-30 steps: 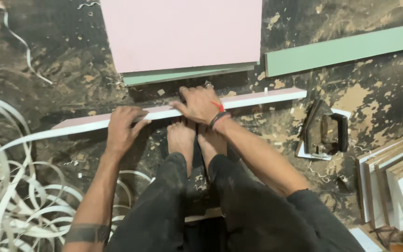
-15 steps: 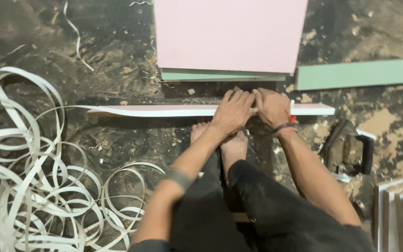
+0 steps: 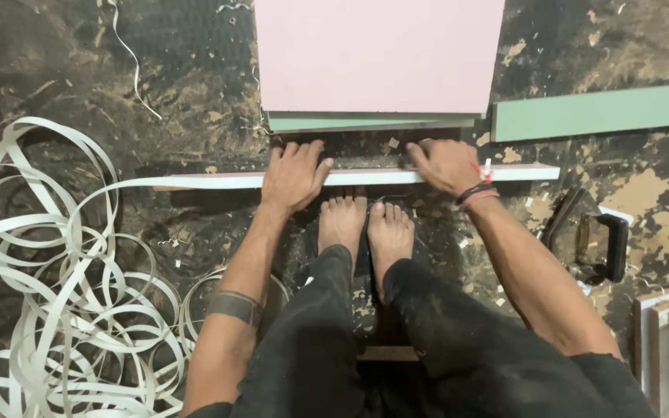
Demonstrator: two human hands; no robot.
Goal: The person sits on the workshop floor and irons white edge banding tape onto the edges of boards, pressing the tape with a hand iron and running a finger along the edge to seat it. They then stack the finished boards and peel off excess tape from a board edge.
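On the floor, both hands press a long strip flat.

Left hand (image 3: 294,173) and right hand (image 3: 444,164) lie open, palms down, on the board (image 3: 218,181); its edging looks partly applied, tape coils (image 3: 63,286) unused.

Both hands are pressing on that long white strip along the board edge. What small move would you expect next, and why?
Probably the left hand slides left along the long white edge strip. The right hand pins it near the right end, while loose white tape coils run off on the left.

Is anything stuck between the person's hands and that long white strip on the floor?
Nothing visible. The left hand lies flat right on the long white strip, and the right hand presses on it further along. The bare feet sit just behind the strip.
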